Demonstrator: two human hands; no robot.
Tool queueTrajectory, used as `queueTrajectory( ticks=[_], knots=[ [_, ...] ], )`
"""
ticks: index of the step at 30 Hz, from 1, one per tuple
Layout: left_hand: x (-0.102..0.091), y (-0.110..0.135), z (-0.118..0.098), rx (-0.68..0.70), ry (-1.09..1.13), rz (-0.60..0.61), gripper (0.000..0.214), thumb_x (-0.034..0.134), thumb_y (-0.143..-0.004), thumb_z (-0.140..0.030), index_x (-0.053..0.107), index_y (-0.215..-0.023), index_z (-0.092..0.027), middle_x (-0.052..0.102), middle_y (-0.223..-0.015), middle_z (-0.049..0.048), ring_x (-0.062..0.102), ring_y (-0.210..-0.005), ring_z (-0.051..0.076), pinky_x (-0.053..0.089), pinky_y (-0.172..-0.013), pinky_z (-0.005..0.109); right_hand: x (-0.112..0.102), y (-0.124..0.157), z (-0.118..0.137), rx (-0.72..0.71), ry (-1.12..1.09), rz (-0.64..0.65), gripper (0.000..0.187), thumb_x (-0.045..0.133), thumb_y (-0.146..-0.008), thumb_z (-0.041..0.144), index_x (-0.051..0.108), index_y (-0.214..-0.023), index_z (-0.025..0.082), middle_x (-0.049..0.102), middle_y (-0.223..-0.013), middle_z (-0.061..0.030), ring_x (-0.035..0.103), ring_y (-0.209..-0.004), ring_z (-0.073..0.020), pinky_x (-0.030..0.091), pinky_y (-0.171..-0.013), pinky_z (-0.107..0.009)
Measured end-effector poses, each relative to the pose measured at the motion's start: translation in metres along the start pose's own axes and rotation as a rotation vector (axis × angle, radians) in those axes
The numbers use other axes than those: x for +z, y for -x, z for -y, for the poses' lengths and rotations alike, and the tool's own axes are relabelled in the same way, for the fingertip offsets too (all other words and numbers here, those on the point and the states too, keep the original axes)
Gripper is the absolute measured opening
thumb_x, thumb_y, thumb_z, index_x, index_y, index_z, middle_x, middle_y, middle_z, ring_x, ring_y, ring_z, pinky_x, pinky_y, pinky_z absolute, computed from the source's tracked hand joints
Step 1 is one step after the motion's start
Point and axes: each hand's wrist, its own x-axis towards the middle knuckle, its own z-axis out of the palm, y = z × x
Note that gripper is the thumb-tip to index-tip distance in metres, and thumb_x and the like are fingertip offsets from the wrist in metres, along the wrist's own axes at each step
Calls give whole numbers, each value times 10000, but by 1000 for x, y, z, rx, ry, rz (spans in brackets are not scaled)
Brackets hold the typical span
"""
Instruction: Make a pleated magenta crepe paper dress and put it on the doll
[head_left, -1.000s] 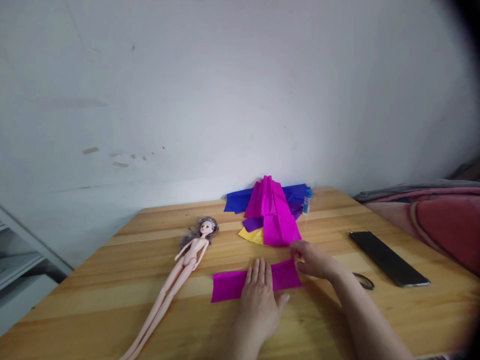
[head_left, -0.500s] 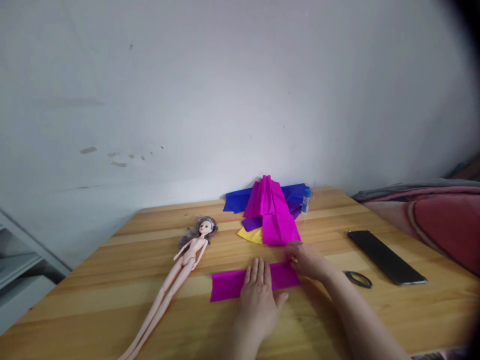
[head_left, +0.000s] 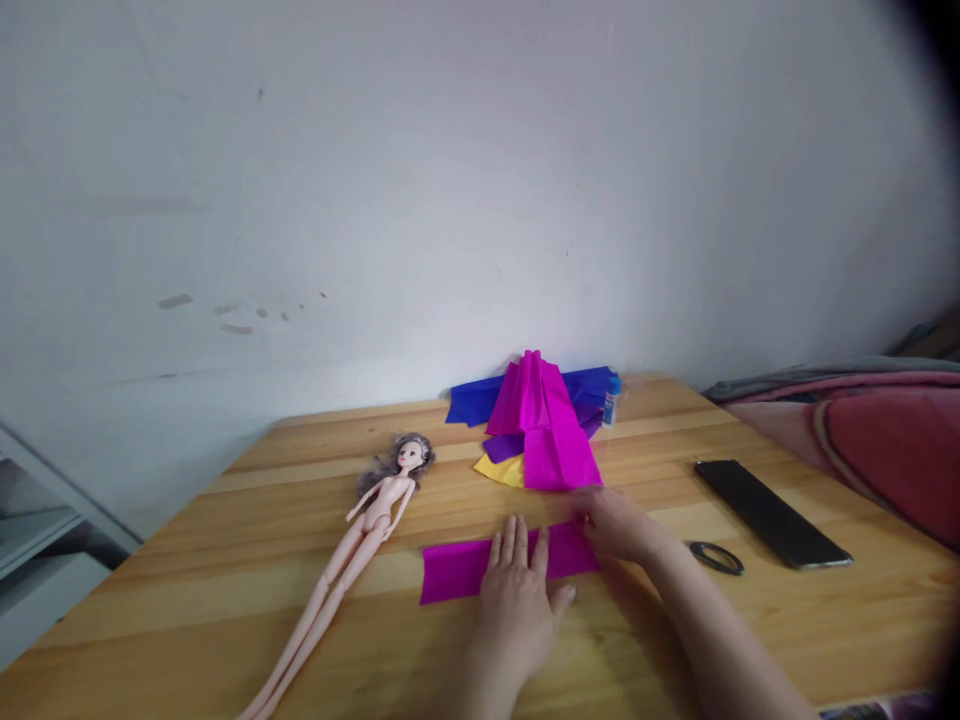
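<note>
A doll lies aside, seemingly leaving room for the paper strip flat on the table. The left hand, slightly spread, rests across its middle, likely steadying it; the right hand curls at its right end, whether pinching, I cannot tell.

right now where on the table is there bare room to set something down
The table is bare left of the doll and between the glue stick and phone. Crowded: left hand on the magenta strip, right hand at its right end, coloured sheets beyond.
</note>
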Motion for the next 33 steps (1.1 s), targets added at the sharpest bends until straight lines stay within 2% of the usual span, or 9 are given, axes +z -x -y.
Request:
queueTrajectory(
  ticks=[5,8,11,13,15,18,22,29,33],
  knots=[
    [-3,0,-1,-11,5,8,703,265,-858,-639,330,-1407,-204,209,-1499,127,139,-1384,302,180,-1121,492,-5,-2,0,28,-27,-26,215,470,-702,104,667,-719,188,669,-806,-53,574,-756,-164,370,-657,-242],
    [-1,0,-2,-20,-6,2,704,262,-856,-642,346,-1400,-203,235,-1493,128,158,-1383,302,170,-1122,489,-12,-4,5,19,-60,-128,264,434,-697,53,659,-733,187,651,-823,-49,569,-821,-158,387,-713,-231],
    [1,-1,-2,-33,-3,-12,707,261,-851,-648,362,-1393,-206,260,-1483,138,167,-1381,302,166,-1120,486,-13,3,20,-19,-144,-225,308,426,-694,28,665,-809,184,654,-875,-59,573,-890,-166,414,-782,-240],
    [2,0,-2,-31,3,-13,719,295,-835,-654,365,-1391,-203,268,-1478,150,178,-1378,307,169,-1117,483,-7,13,34,-49,-204,-239,343,426,-747,56,660,-966,179,665,-979,-77,581,-950,-177,427,-842,-264],
    [2,0,-2,-26,1,-7,706,339,-829,-625,374,-1386,-194,278,-1473,160,190,-1375,310,165,-1118,476,3,25,47,-93,-233,-234,376,407,-836,130,588,-1162,173,644,-1122,-99,571,-1032,-193,419,-917,-304],
    [2,-1,-3,-22,-14,-1,646,351,-849,-523,338,-1403,-191,268,-1479,147,171,-1382,293,147,-1124,463,21,39,58,-163,-190,-230,421,393,-898,237,480,-1298,141,564,-1275,-129,496,-1180,-227,338,-1044,-385],
    [2,-3,-4,-25,-16,19,618,316,-867,-444,275,-1426,-182,235,-1489,139,143,-1388,282,142,-1124,459,34,43,60,-206,-147,-231,483,380,-920,305,398,-1358,103,508,-1334,-161,430,-1259,-248,265,-1101,-446],
    [2,-3,-3,-31,18,33,589,295,-874,-400,274,-1425,-193,206,-1500,125,110,-1392,276,127,-1128,459,42,43,56,-230,-153,-259,514,348,-939,355,355,-1381,93,483,-1354,-170,433,-1263,-248,295,-1095,-452],
    [2,-2,-2,-37,21,33,577,285,-879,-389,266,-1427,-209,214,-1501,114,88,-1394,276,114,-1130,461,48,43,55,-188,-112,-283,531,369,-932,377,375,-1366,72,493,-1339,-187,433,-1262,-265,293,-1092,-469]
  ],
)
